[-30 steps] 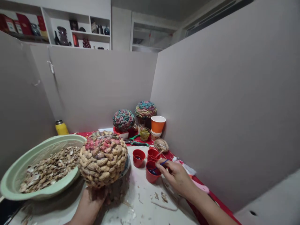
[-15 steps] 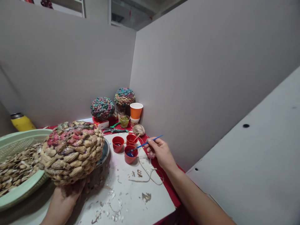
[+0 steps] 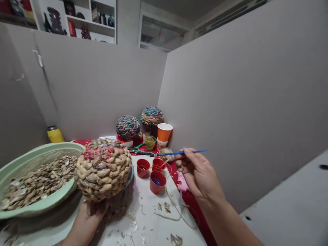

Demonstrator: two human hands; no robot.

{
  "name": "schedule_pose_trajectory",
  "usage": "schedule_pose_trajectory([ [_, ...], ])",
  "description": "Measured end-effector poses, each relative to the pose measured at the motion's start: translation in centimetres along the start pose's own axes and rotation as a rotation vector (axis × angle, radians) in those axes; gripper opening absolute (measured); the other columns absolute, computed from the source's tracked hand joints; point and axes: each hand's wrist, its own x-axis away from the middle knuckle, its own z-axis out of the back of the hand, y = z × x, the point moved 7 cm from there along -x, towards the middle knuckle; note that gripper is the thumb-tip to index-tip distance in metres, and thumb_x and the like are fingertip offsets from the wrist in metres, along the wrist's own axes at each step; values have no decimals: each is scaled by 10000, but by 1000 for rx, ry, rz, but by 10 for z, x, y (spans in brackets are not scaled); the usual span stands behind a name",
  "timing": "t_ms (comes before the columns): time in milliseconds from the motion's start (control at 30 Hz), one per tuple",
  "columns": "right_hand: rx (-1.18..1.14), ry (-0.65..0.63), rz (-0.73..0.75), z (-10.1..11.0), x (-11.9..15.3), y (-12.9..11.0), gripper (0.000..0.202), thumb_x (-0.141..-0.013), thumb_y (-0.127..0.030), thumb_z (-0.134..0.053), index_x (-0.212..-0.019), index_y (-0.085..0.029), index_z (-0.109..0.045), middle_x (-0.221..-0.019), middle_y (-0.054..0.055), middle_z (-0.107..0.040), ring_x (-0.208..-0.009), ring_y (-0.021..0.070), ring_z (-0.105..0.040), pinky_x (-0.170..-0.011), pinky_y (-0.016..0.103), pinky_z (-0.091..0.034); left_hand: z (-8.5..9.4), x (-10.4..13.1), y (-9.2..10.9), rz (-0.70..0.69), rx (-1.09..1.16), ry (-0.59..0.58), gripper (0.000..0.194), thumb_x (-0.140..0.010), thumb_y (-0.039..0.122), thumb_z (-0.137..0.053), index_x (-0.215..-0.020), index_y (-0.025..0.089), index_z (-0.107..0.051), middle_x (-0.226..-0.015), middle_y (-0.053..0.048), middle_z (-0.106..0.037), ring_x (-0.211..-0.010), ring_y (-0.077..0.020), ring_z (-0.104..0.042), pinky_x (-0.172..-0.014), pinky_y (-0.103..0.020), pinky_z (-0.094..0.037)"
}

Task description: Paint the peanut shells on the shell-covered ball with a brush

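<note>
Two hands work: left hand (image 3: 85, 222) grasps the peanut-shell ball (image 3: 104, 169) from below; right hand (image 3: 198, 174) pinches a paintbrush (image 3: 183, 152).

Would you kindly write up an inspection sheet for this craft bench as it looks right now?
Surface: white tabletop over red cloth, strewn with shell scraps.
Job's things: peanut-shell dome, partly painted pink; blue paintbrush; three red paint cups.
Clutter: green colander of shells, orange paper cup, twine ball, pliers, two painted domes, yellow bottle.
Grippers: left hand holds the dome from below; right hand pinches the brush, lifted clear of the cups.
Cables: nothing seen; loose twine only.
Surroundings: grey partition panels, shelves behind.
</note>
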Motion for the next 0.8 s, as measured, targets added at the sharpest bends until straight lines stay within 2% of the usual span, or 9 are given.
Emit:
schedule_pose_trajectory([
  [67,-60,-40,-6,-26,4,-12,298,-792,-481,-834,-810,-224,-683,-644,1,-729,-490,126,-661,-428,199,-536,-2,2,0,-5,44,-4,647,-721,826,-668,-576,196,-711,-541,-93,-698,-536,-229,-598,-524,-295,-484],
  [200,-107,-120,80,-74,21,-31,268,-825,-493,-812,-836,-244,-715,-639,-5,-727,-485,137,-667,-449,225,-570,-5,2,-6,-25,114,22,594,-742,772,-702,-596,197,-668,-547,-56,-654,-542,-204,-553,-513,-283,-465],
  [300,-106,-161,142,-93,31,-31,244,-861,-489,-788,-866,-250,-743,-667,7,-740,-500,150,-678,-421,228,-558,-8,3,-10,-25,147,17,599,-745,765,-708,-604,184,-669,-543,-43,-639,-543,-189,-523,-507,-274,-453],
  [433,-79,-167,195,-93,37,-23,178,-890,-448,-778,-907,-270,-779,-749,26,-767,-568,145,-704,-473,216,-569,-9,4,-11,-40,198,18,592,-774,746,-699,-657,166,-707,-558,-32,-633,-545,-170,-488,-499,-260,-446],
  [533,-38,-171,225,-91,38,-20,152,-904,-422,-768,-912,-271,-787,-805,43,-773,-627,147,-713,-520,219,-576,-9,4,-10,-65,187,13,553,-794,707,-710,-743,158,-761,-629,-49,-677,-586,-178,-494,-549,-273,-492],
  [667,-20,-213,292,-92,41,-25,137,-944,-392,-723,-920,-270,-782,-722,23,-735,-571,134,-668,-513,225,-564,-11,3,-13,-62,154,-10,555,-823,701,-681,-706,162,-744,-605,-36,-646,-593,-174,-476,-565,-267,-491],
  [800,39,-236,339,-93,45,-26,118,-961,-360,-703,-929,-276,-780,-807,33,-766,-602,141,-698,-539,230,-589,-11,3,-14,-56,149,-11,577,-819,722,-670,-786,157,-777,-670,-59,-696,-624,-192,-511,-612,-291,-527],
])
